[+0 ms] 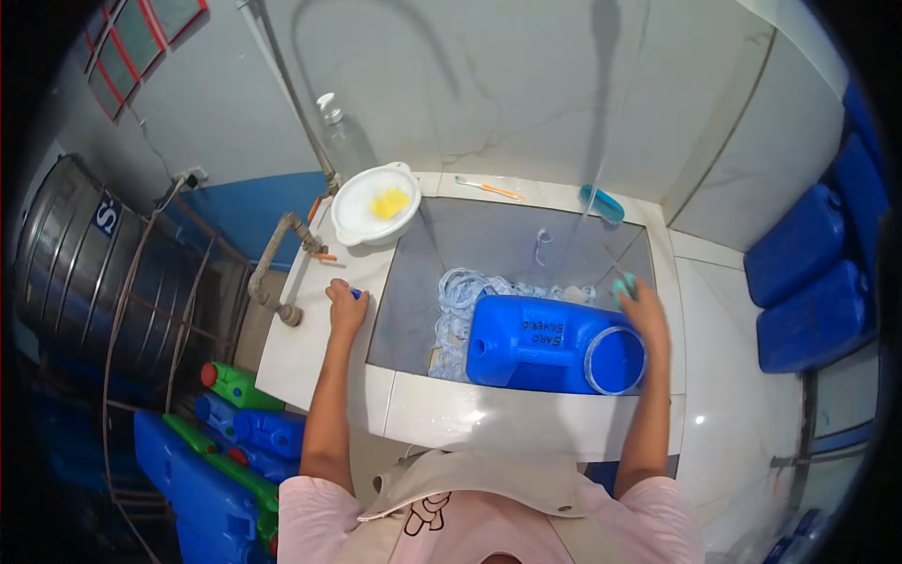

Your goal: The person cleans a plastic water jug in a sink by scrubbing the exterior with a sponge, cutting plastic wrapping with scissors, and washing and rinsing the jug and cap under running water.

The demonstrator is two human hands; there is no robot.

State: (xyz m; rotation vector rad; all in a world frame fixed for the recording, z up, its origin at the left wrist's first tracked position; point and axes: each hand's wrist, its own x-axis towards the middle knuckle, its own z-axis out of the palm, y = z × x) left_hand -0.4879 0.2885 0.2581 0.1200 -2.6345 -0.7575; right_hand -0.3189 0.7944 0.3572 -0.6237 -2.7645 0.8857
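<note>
Person at sink (385, 324), viewed from above. L hand (344, 308), L of frame ctr, rests on the ledge, fingers narrowed around a small blue cap (355, 293); prob. kept there to be clear of the wet basin floor. R hand (646, 310), R of ctr, has fingers drawn in on a green scrubber (622, 285); motion blur, so exact grip can't be told. Blue jug (512, 329), ctr to lower R, lies on its side in the sink, round lid (615, 361) toward R hand; striped cloth (457, 291) shows beside it, bunched, perhaps as padding vs. sliding.

Surroundings: white bowl (349, 228) w/ suds and a yellow item (389, 203), upper L of ctr, takes up the ledge corner; pipe tap (263, 263) juts up near L hand, prob. limiting reach that side. Toothbrush (489, 189) and teal brush (601, 205) lie along the back ledge, upper ctr, apart from both hands. Jug bulk fills the near R part of sink, likely the main obstruction.
</note>
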